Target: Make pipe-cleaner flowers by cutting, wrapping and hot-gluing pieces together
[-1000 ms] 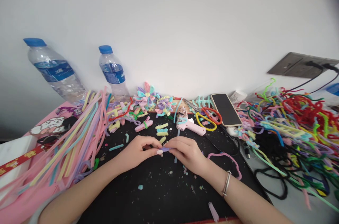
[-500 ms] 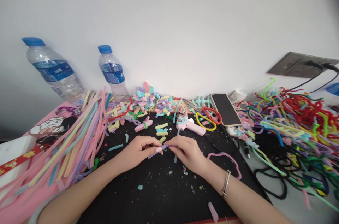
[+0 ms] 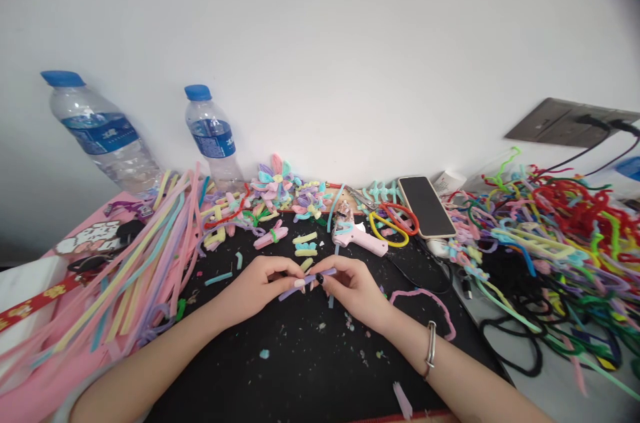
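Observation:
A short purple pipe cleaner [image 3: 327, 272] lies between my two hands over the black mat [image 3: 280, 369]. My left hand [image 3: 263, 286] pinches its left part between thumb and fingers. Its right part is gripped in the fingertips of my right hand [image 3: 356, 288], where a dark thumbnail shows. Just beyond the fingers are short yellow pipe cleaner pieces [image 3: 305, 237] and a blue one. The pink glue gun [image 3: 367, 240] rests behind my right hand. To the right of that hand a pink pipe cleaner [image 3: 435, 296] curves on the mat.
Long pastel pipe cleaners [image 3: 145, 256] are heaped at left, a tangled multicoloured pile [image 3: 565, 236] at right. Two water bottles [image 3: 213, 136] stand by the wall. Scissors [image 3: 393, 224], a phone [image 3: 427, 206] and a pipe cleaner flower [image 3: 277, 176] lie at the back.
My right hand has turned slightly, and its thumb now shows. More of the purple pipe cleaner is visible between the hands. Everything else looks unmoved.

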A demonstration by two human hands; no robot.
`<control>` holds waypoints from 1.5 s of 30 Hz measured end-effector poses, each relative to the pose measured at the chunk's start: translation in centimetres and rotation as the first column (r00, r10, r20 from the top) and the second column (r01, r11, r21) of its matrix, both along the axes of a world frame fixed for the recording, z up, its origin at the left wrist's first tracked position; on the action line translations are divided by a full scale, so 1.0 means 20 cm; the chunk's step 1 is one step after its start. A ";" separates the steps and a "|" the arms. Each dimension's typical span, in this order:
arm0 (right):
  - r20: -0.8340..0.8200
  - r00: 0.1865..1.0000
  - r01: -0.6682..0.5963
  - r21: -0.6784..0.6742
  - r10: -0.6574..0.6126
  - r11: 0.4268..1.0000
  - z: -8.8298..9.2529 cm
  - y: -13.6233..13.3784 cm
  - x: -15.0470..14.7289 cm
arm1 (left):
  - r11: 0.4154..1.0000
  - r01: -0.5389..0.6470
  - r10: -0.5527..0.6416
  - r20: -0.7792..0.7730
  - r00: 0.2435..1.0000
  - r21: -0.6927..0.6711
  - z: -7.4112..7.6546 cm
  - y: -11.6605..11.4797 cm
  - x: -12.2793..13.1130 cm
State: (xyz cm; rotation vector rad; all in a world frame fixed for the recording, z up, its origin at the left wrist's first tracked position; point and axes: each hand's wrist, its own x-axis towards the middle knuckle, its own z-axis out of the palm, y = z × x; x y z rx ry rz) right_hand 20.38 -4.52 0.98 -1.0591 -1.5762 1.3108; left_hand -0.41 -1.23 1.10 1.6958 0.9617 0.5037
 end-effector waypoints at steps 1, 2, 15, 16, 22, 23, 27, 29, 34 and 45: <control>-0.016 1.000 0.002 -0.015 -0.002 1.000 0.00 0.00 0.00 | 1.000 0.000 0.000 0.006 1.000 -0.004 0.00 0.00 0.00; -0.033 0.999 -0.001 -0.026 0.000 1.000 0.01 0.00 0.00 | 1.000 0.002 -0.002 0.013 1.000 -0.009 0.00 0.00 0.00; -0.166 0.985 -0.058 -0.088 0.043 0.994 0.00 0.01 -0.01 | 0.999 -0.004 0.003 0.026 1.000 0.041 0.02 -0.01 0.00; -0.170 0.985 -0.060 -0.092 0.044 0.994 0.00 0.01 -0.01 | 0.999 -0.004 0.003 0.025 1.000 0.035 0.01 -0.01 0.00; -0.149 0.989 -0.036 -0.147 0.014 0.988 -0.02 0.01 0.00 | 1.000 -0.022 0.022 0.018 1.000 -0.008 0.01 -0.01 0.00; -0.145 0.989 -0.029 -0.153 0.007 0.988 -0.02 0.01 0.00 | 1.000 -0.024 0.025 0.020 0.999 -0.016 0.01 -0.01 0.00; -0.125 0.992 -0.011 -0.162 -0.009 0.987 -0.02 0.00 -0.01 | 0.997 -0.026 0.031 0.064 0.997 -0.077 0.01 -0.01 0.01; -0.118 0.993 -0.007 -0.167 -0.013 0.986 -0.01 0.00 -0.01 | 0.993 -0.022 0.035 0.109 0.993 -0.117 0.02 -0.01 0.02; -0.097 0.995 0.008 -0.199 -0.028 0.980 -0.02 0.01 -0.01 | 0.984 0.003 0.031 0.184 0.983 -0.178 0.03 -0.03 0.02; 0.331 0.850 0.223 0.479 -0.410 0.849 0.03 0.07 0.14 | 0.971 -0.121 0.173 0.257 0.951 -0.206 0.01 0.00 0.01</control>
